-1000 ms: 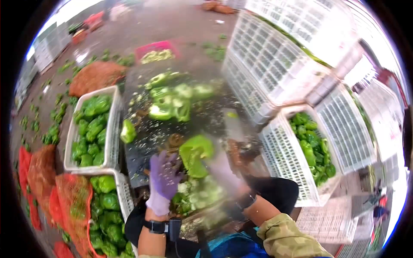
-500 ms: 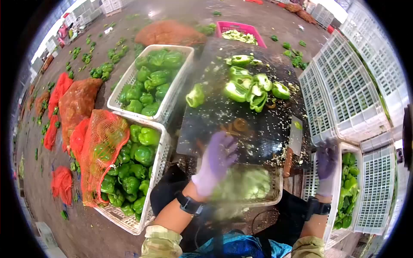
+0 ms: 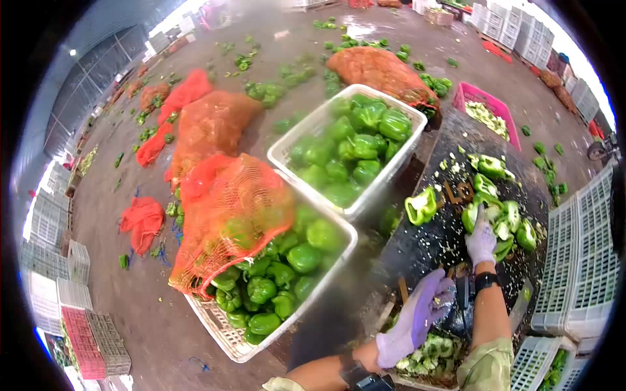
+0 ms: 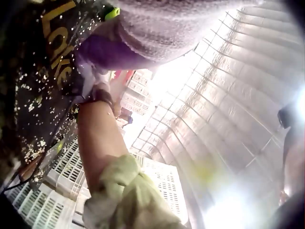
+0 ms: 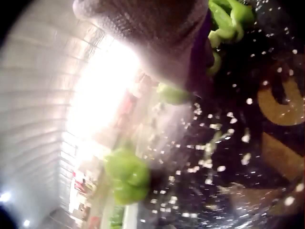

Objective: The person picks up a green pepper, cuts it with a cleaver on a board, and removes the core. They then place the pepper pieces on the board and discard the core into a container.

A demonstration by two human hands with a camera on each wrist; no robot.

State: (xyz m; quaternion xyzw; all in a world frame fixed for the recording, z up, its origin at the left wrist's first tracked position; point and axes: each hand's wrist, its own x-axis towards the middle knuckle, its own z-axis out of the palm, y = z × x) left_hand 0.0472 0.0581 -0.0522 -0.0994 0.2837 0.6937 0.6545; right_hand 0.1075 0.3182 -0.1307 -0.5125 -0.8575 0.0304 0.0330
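My gloved right hand (image 3: 481, 242) reaches over the black board (image 3: 450, 146) to a cluster of cut green bell peppers (image 3: 510, 212). One finger lies straight on a pepper there; the thumb side is hidden in the head view. Near the board's front edge, my left hand (image 3: 417, 319), in a purple and white glove, hovers with loose fingers and holds nothing. Below it sits a container of pale pepper cores (image 3: 427, 358). One cut bell pepper (image 3: 420, 207) lies apart at the board's left. A knife blade (image 3: 521, 304) shows to the right of my right forearm.
Two white crates of whole peppers stand left of the board, the far one (image 3: 277, 155) and the near one (image 3: 235, 350) with a red mesh bag (image 3: 228, 215) draped over it. A pink crate (image 3: 515, 133) holds pale scraps behind the board. White crates (image 3: 580, 260) stand at right.
My right hand has left the crate at right and reached forward to the cut peppers. The pepper it held a second ago is gone from it. The head view has swung left.
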